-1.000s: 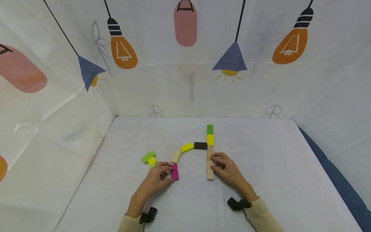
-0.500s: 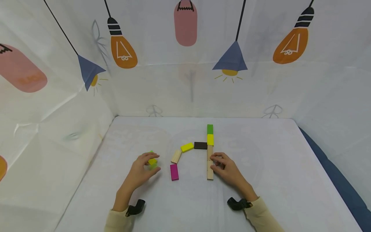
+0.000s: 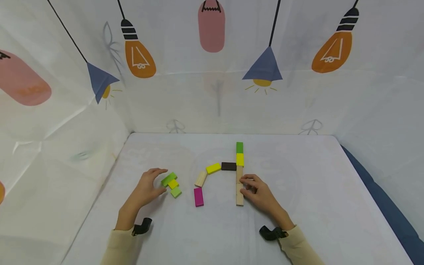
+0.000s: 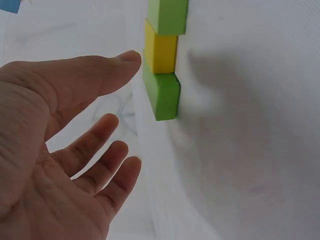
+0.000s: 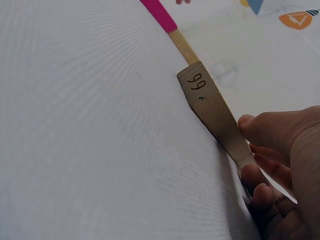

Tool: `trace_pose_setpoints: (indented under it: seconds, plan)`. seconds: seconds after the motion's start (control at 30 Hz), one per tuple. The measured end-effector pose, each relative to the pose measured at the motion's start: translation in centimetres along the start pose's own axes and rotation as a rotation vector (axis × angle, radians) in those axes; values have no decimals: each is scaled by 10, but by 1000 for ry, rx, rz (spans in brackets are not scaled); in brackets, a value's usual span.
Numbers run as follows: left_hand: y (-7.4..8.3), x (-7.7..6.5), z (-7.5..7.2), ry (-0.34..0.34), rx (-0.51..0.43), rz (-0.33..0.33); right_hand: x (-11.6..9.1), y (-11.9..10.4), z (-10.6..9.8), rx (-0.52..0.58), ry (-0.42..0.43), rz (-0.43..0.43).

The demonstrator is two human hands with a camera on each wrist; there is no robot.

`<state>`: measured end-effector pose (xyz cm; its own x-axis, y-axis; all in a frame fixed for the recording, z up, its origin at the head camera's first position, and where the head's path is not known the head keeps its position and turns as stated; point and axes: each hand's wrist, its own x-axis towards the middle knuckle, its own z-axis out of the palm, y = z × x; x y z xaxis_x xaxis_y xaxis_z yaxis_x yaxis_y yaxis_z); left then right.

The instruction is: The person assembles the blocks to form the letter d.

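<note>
In the head view my left hand (image 3: 144, 189) hovers with thumb and fingers apart, just left of a small cluster: a green block (image 3: 169, 179), a yellow block (image 3: 173, 184) and a light green block (image 3: 176, 192). The left wrist view shows its thumb near the lower green block (image 4: 165, 97), nothing held. My right hand (image 3: 263, 195) rests with loosely bent fingers along the right side of two plain wooden blocks (image 3: 240, 197). Its thumb sits right at a wooden block marked with numerals (image 5: 200, 82) in the right wrist view.
A curved row has a magenta block (image 3: 198, 197), a plain wooden block (image 3: 200, 179), a yellow block (image 3: 213, 168) and a black block (image 3: 229, 166). The black one meets a straight column topped by a green block (image 3: 240, 148). A patterned sheet (image 3: 185, 99) stands behind the table.
My left hand has let go of the magenta block and moved left, past the green and yellow cluster, to its left side. The right hand has stayed at the wooden blocks.
</note>
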<state>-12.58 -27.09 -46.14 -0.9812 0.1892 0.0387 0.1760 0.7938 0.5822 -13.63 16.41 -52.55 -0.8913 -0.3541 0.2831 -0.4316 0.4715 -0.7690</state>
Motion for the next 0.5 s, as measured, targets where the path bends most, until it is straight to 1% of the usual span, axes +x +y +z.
trace_pose_setpoints:
  seconds: [0.2, 0.3, 0.43, 0.5]
  plan:
    - [-7, 3, 5, -48, -76, -61, 0, 1, 1, -2, -7, 15]
    - [-12, 6, 9, -54, -83, -84, 0, 0, 0, 7, -6, 22]
    - [-18, 11, 15, -49, -63, -83, 1, 0, 0, 3, -5, 24]
    - [-20, 14, 17, -38, -53, -69, 1, 1, 0, -1, -3, 23]
